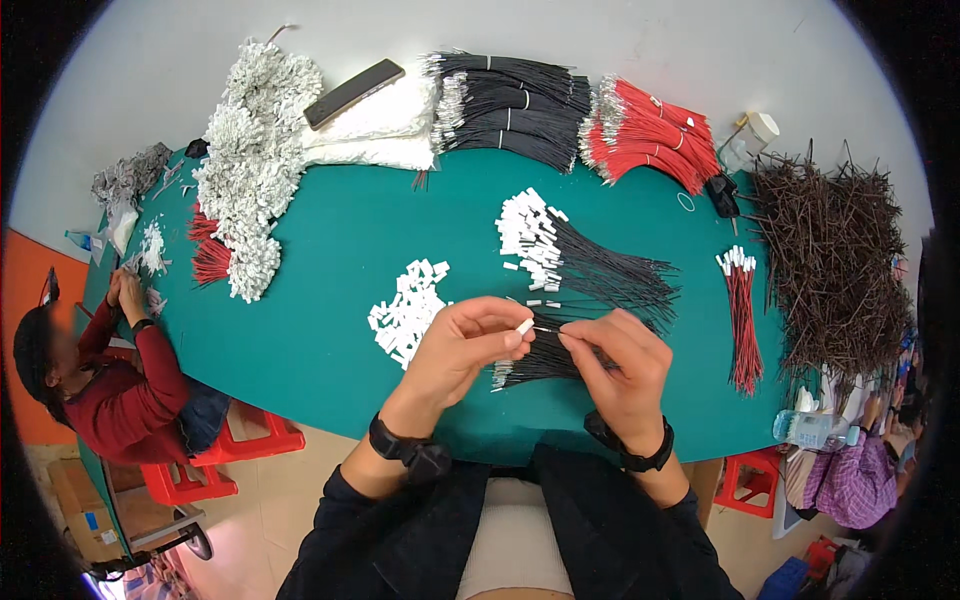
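At the far left, a person in a dark red top (pixel 135 400) sits on red stools (pixel 250 440) at a curved green worktop (pixel 345 225), their hands (pixel 126 290) close together near small white scraps (pixel 153 248). Next comes a tall, tangled heap of white pieces (pixel 250 150), with red wires (pixel 210 262) along its left side. A flat black bar (pixel 354 94) lies on white plastic packets (pixel 375 130) at the back. Nearer the middle is a loose pile of short white sleeves (pixel 402 312). Just right of it, the wearer's left hand (pixel 447 350) pinches one white sleeve (pixel 525 327) between thumb and fingers. Banded black wire bundles (pixel 515 110) lie along the back; in front of them, black wires capped in white (pixel 590 260) fan out to the right. Below these, more black wires (pixel 545 362) lie partly behind the hands. The wearer's right hand (pixel 628 365) pinches a thin wire (pixel 547 330), its end pointing at the sleeve; whether they touch is unclear. Further right are red wire bundles (pixel 655 135) at the back, a slim bunch of white-tipped red wires (pixel 743 325), and a big heap of dark brown wires (pixel 835 260) with a clear bottle (pixel 815 430) below.
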`<state>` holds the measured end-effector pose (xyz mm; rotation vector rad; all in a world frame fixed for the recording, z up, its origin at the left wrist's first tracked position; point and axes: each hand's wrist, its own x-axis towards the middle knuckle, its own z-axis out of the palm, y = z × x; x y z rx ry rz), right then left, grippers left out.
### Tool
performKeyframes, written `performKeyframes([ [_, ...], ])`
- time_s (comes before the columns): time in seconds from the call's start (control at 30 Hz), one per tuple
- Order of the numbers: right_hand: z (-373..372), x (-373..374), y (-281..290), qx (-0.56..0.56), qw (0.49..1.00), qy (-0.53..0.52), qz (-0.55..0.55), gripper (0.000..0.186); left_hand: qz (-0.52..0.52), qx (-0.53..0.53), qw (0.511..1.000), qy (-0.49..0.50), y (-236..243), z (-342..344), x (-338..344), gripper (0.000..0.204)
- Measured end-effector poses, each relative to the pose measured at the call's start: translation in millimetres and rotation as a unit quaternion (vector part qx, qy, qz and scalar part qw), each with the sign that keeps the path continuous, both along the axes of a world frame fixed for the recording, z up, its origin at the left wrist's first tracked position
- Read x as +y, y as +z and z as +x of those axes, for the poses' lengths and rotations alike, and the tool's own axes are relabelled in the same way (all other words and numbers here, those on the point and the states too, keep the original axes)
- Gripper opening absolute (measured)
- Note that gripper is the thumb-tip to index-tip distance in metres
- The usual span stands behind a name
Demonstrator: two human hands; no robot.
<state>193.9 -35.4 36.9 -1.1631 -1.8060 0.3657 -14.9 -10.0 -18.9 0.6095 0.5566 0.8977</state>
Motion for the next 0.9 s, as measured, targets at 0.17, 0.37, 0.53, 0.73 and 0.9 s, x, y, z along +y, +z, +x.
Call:
performKeyframes([
  [0.17, -1, 2, 0, -0.015, 0.999, 0.003, 0.031, 0.017, 0.124, 0.119, 0.981, 0.088, 10, 2, -4, 0.019],
  [0.37, 1, 3, -1, -0.036, 0.998, 0.006, 0.055, 0.017, 0.144, 0.182, 0.966, 0.115, 18, 3, -7, 0.017],
  [0.53, 1, 1, 3, -0.035, 0.999, 0.006, 0.034, 0.016, 0.138, 0.166, 0.969, 0.119, 16, 3, -7, 0.016],
  [0.73, 0, 0, 1, -0.024, 1.000, 0.009, 0.015, 0.016, 0.149, 0.177, 0.966, 0.115, 15, 1, -6, 0.015],
  [0.9, 1, 0, 0, -0.022, 1.000, 0.013, -0.005, 0.015, 0.156, 0.183, 0.964, 0.118, 16, 2, -7, 0.014],
])
